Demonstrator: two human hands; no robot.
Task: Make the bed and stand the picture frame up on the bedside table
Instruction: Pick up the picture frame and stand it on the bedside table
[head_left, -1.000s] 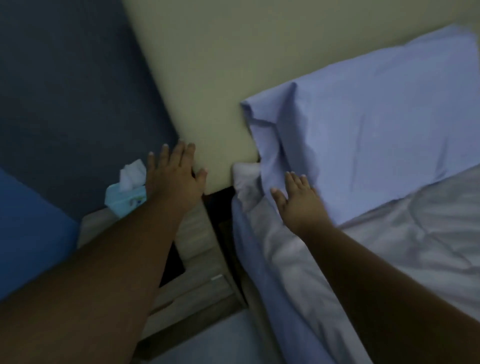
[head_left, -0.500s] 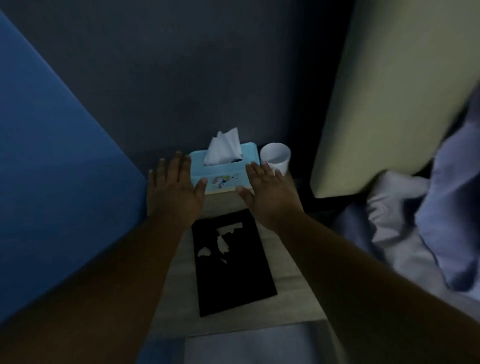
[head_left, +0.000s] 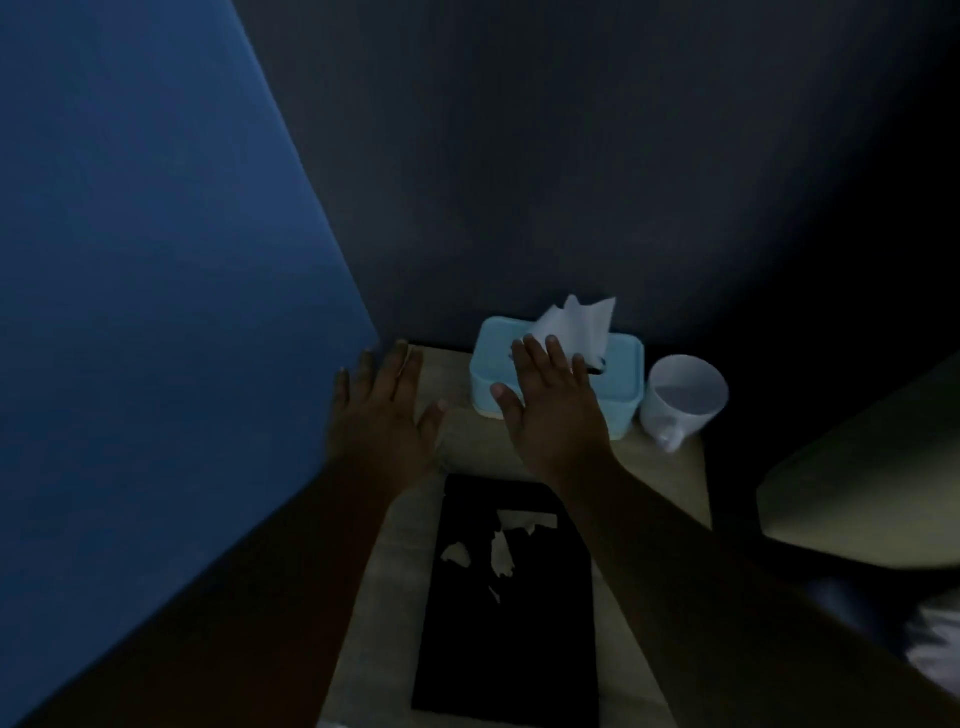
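Dim blue corner now filling view in place of the bed, bedside table (head_left: 670, 488) centred. Picture frame (head_left: 511, 618) lying flat at 6 o'clock, not yet stood up. Left hand (head_left: 382, 415) at 9, right hand (head_left: 553, 410) advanced over tissue box (head_left: 621, 379) at 12, both spread wide, empty; cup (head_left: 683, 397) at 2.

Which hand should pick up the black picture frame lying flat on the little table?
Probably the right hand: its arm already crosses the frame's top corner. The left hand sits farther left, by the blue wall. Both are open and empty.
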